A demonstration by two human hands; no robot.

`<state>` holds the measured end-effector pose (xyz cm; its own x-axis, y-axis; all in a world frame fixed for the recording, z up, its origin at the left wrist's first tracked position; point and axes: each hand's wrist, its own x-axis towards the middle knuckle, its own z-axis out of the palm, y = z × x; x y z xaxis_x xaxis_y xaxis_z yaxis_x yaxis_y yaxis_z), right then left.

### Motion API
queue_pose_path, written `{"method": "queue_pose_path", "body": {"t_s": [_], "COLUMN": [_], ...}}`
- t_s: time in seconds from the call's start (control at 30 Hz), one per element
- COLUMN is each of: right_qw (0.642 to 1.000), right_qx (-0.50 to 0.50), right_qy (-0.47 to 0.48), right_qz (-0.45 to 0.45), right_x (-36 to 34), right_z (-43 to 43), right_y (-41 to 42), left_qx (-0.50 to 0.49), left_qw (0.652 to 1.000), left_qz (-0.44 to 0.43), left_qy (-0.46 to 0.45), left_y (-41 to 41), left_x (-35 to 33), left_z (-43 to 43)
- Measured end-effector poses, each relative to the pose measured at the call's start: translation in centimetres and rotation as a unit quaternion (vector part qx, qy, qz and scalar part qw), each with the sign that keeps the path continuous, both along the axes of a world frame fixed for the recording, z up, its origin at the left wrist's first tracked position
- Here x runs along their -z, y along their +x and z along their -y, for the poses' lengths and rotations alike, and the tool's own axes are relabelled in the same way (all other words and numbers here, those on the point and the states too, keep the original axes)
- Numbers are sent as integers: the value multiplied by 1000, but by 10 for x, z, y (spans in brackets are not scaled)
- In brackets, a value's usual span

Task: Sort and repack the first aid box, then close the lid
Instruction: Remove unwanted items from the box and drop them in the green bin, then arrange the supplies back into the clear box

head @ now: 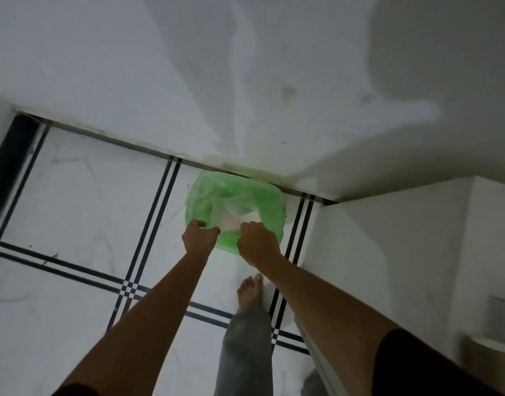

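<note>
White marble-look floor [74,195] with black double lines fills the left of the frame. At centre, the left hand [198,238] and right hand [257,242], both curled, reach over the near rim of a green-bagged bin [262,195] against the wall; whether they grip anything I cannot tell. Pale scraps [240,215] lie inside. A bare foot [250,291] stands below; a white ledge [388,238] is at right. The first aid box is out of frame.

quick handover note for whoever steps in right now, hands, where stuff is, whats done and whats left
Left hand: curled at the near rim of the green-bagged bin; whether it grips the bag is unclear.
Right hand: fisted at the same rim, grip also unclear.
Bin stands on the tiled floor against the wall; pale scraps lie inside.
The first aid box is not in view, so sorting progress can't be judged.
Left: probably return to the box, finish repacking, close the lid.
</note>
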<state>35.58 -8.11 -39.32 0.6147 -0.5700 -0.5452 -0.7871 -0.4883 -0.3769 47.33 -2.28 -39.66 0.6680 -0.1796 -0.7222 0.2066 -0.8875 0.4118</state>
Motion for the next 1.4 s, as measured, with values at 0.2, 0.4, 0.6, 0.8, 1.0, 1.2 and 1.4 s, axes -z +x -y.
{"method": "queue_pose_path", "body": {"t_s": [0.2, 0.4, 0.6, 0.8, 1.0, 1.2, 1.4], "right_qw": [999, 992, 970, 952, 935, 925, 903], "right_qx": [41, 84, 136, 138, 164, 211, 296], "right_qy": [-19, -51, -104, -187, -228, -241, -229], "right_qz": [19, 74, 171, 199, 214, 202, 209], "right_x": [2, -58, -167, -290, -371, -401, -402], "right_z": [-16, -21, -35, -57, -70, -77, -74], "right_y": [-11, -41, -110, -220, -332, -403, -428], "left_qx": [193, 282, 339, 422, 484, 528, 576], "left_qw": [979, 949, 912, 843, 794, 776, 752], "left_qz": [65, 118, 172, 224, 235, 220, 191], "left_qy": [-11, -77, -155, -248, -283, -266, -259], "left_y": [-9, -43, -117, -226, -319, -376, -380], "left_x": [3, -56, -165, -292, -368, -398, -395], "left_z": [-17, -17, -27, -48, -66, -71, -44]}}
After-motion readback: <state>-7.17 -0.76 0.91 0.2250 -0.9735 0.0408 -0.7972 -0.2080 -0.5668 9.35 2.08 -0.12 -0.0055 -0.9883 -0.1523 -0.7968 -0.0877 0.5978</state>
